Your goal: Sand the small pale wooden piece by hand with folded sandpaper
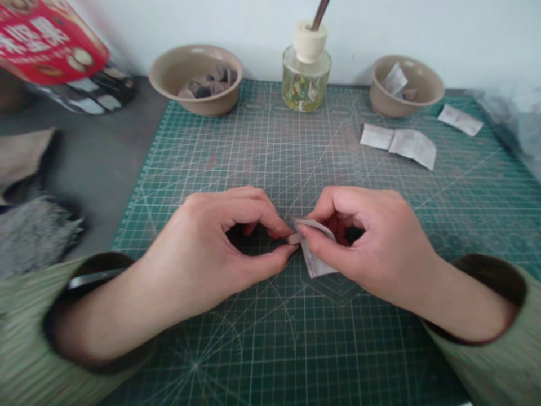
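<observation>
A green cutting mat [262,344], printed with pale grid lines, covers most of the grey tabletop [105,160] below a pale wall [253,28]. At upper left stands a red-labelled container [54,42], cut off by the frame. Both hands come in from green sleeves and meet over the mat's middle, palms turned inward, fingers curled. The left hand [215,242] pinches a small pale piece [293,239] between thumb and fingertips; the right hand [376,242] grips a creased grey sheet [316,262] the same way, just beside it. Two bowls flank a bottle at the back; the left bowl [203,104] holds dark lumps [213,82], too blurred to identify. Fingertips hide most of the pale piece.
</observation>
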Demonstrator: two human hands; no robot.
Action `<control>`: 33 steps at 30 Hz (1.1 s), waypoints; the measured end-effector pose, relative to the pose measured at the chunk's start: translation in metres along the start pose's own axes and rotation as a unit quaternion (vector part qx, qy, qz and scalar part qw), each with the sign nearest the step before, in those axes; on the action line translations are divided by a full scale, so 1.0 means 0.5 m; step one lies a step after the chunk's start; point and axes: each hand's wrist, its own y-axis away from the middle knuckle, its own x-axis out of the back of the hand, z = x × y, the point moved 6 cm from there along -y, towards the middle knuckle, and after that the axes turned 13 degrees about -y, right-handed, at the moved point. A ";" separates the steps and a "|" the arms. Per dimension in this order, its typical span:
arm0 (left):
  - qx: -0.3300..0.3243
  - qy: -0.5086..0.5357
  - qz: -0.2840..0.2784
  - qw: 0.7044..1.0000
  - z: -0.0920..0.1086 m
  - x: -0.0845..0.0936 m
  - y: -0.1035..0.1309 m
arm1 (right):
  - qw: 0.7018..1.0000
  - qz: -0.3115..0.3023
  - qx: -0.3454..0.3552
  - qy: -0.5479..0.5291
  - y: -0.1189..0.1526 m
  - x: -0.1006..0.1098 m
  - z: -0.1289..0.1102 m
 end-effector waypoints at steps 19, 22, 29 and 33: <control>0.002 -0.002 0.000 1.000 0.000 0.001 0.002 | 1.000 -0.005 -0.006 0.006 0.002 0.003 0.003; 0.002 0.006 0.001 1.000 -0.002 0.000 0.002 | 1.000 -0.013 -0.015 -0.004 0.002 0.003 0.006; -0.006 0.001 0.001 1.000 0.001 -0.002 0.001 | 1.000 -0.020 -0.017 -0.015 0.000 0.001 0.001; -0.018 0.001 0.004 1.000 0.007 -0.003 0.000 | 1.000 -0.010 -0.020 -0.020 -0.003 -0.001 0.000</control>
